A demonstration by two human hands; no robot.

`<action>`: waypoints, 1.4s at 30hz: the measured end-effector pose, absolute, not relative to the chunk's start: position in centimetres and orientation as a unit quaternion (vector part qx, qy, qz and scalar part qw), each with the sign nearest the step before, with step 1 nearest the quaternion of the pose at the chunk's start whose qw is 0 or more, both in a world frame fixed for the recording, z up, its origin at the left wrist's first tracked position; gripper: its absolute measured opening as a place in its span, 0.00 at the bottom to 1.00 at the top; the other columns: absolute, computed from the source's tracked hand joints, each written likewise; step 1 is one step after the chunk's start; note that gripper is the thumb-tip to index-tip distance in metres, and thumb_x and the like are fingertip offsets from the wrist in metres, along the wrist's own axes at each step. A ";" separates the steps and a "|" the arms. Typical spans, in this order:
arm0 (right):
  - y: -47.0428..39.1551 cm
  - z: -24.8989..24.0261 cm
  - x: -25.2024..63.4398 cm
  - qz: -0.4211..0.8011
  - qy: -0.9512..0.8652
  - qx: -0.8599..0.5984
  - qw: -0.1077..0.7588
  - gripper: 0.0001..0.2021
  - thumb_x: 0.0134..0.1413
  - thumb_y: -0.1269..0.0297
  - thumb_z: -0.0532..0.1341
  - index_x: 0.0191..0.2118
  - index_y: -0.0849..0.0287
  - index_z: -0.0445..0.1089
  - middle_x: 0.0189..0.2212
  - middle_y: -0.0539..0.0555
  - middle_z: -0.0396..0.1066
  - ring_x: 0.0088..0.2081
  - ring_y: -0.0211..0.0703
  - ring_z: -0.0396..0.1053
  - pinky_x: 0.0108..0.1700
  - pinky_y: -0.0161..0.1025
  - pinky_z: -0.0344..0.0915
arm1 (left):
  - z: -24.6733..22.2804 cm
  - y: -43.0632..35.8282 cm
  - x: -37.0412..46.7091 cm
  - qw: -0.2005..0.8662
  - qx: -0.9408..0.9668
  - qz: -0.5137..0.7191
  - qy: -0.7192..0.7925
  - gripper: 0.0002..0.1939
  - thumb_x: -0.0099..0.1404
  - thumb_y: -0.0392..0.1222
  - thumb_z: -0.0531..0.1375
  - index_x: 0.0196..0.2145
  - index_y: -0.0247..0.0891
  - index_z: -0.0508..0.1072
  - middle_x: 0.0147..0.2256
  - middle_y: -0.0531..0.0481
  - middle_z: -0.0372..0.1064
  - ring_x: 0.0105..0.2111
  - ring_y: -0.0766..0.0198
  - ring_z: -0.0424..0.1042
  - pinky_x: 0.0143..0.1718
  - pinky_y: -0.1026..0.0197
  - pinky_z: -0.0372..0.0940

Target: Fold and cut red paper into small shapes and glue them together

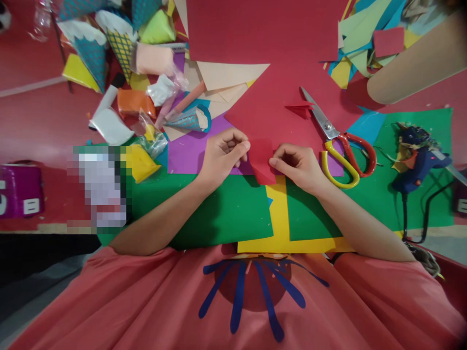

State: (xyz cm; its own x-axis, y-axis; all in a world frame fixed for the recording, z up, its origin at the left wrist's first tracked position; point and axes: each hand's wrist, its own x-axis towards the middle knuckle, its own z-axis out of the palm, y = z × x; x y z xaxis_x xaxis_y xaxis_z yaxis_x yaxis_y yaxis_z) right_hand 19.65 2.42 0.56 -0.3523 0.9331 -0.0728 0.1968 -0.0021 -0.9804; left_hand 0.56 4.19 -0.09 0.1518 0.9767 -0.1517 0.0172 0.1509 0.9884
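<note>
Between my hands is a small piece of red paper (pixel 261 158), pinched at its two sides above the coloured sheets. My left hand (pixel 226 154) grips its left edge between thumb and fingers. On the opposite edge, my right hand (pixel 297 165) holds it with thumb and forefinger. Just right of my right hand lie scissors (pixel 330 129) with one red and one yellow handle, blades partly apart. Folded red paper scraps (pixel 301 110) rest by the blade tips. Under my hands are a purple sheet (pixel 186 155) and green sheets (pixel 219 209).
Packets of coloured clay, such as an orange packet (pixel 135 103), and paper cones (pixel 87 51) crowd the left. A blue glue gun (pixel 416 167) with a cord lies at right. A cardboard tube (pixel 419 58) and paper scraps (pixel 368 29) are at upper right.
</note>
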 end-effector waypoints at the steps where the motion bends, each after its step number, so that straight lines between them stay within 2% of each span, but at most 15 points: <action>1: 2.4 0.5 19.6 0.544 -0.612 -0.459 0.345 0.13 0.53 0.58 0.63 0.24 0.59 0.65 0.20 0.47 0.66 0.24 0.32 0.61 0.29 0.33 0.59 | 0.0 4.1 0.6 0.577 0.505 0.411 0.493 0.13 0.55 0.47 0.64 0.23 0.39 0.65 0.15 0.59 0.62 0.12 0.77 0.55 0.12 0.71 0.49; 4: 2.5 0.6 19.6 0.551 -0.575 -0.480 0.368 0.13 0.52 0.57 0.64 0.24 0.59 0.65 0.20 0.46 0.65 0.23 0.31 0.60 0.27 0.33 0.58 | 0.3 3.8 0.6 0.573 0.551 0.376 0.475 0.15 0.58 0.50 0.62 0.22 0.38 0.65 0.16 0.58 0.62 0.14 0.77 0.57 0.14 0.70 0.51; 8: 2.6 0.8 19.6 0.552 -0.540 -0.500 0.392 0.13 0.51 0.58 0.65 0.24 0.59 0.65 0.19 0.45 0.63 0.21 0.30 0.57 0.25 0.33 0.56 | 0.4 3.2 0.8 0.521 0.617 0.350 0.475 0.16 0.59 0.48 0.61 0.21 0.37 0.64 0.15 0.58 0.58 0.15 0.76 0.56 0.16 0.69 0.50; 12: 2.5 0.8 19.6 0.568 -0.528 -0.499 0.387 0.14 0.51 0.55 0.65 0.24 0.59 0.65 0.18 0.45 0.62 0.20 0.30 0.56 0.24 0.33 0.56 | 0.4 3.3 0.9 0.548 0.602 0.348 0.465 0.16 0.60 0.48 0.60 0.21 0.38 0.65 0.16 0.57 0.61 0.15 0.76 0.57 0.16 0.69 0.52; 16: 2.5 0.8 19.5 0.588 -0.511 -0.491 0.391 0.17 0.48 0.52 0.67 0.23 0.59 0.64 0.17 0.45 0.62 0.19 0.29 0.57 0.22 0.32 0.55 | 0.5 3.5 0.9 0.582 0.579 0.343 0.457 0.17 0.59 0.48 0.62 0.20 0.38 0.63 0.15 0.58 0.61 0.13 0.77 0.57 0.14 0.71 0.52; 21: 2.4 0.8 19.4 0.631 -0.470 -0.480 0.388 0.18 0.46 0.51 0.68 0.24 0.59 0.64 0.16 0.45 0.65 0.18 0.30 0.63 0.21 0.31 0.59 | 0.5 3.4 0.8 0.594 0.573 0.330 0.459 0.18 0.60 0.50 0.61 0.21 0.37 0.63 0.14 0.58 0.62 0.12 0.77 0.58 0.13 0.73 0.51; 26: 2.3 1.0 19.4 0.633 -0.457 -0.483 0.396 0.19 0.45 0.49 0.68 0.24 0.58 0.64 0.15 0.44 0.67 0.17 0.30 0.64 0.20 0.30 0.62 | 0.7 3.2 0.8 0.602 0.590 0.278 0.460 0.19 0.63 0.51 0.58 0.20 0.37 0.61 0.13 0.59 0.59 0.13 0.76 0.60 0.15 0.73 0.54; 33: 2.3 0.8 19.4 0.637 -0.448 -0.480 0.402 0.18 0.45 0.50 0.68 0.24 0.58 0.64 0.16 0.45 0.68 0.18 0.30 0.65 0.21 0.30 0.63 | 0.7 3.3 0.8 0.603 0.596 0.251 0.467 0.20 0.66 0.49 0.55 0.20 0.37 0.61 0.12 0.58 0.61 0.12 0.76 0.61 0.15 0.74 0.55; 42: 2.4 0.9 19.3 0.617 -0.447 -0.490 0.424 0.18 0.45 0.50 0.68 0.24 0.58 0.64 0.15 0.43 0.67 0.16 0.29 0.63 0.20 0.29 0.62 | 0.8 3.2 1.0 0.682 0.545 0.242 0.423 0.24 0.61 0.61 0.59 0.25 0.35 0.64 0.18 0.54 0.69 0.15 0.74 0.67 0.16 0.73 0.61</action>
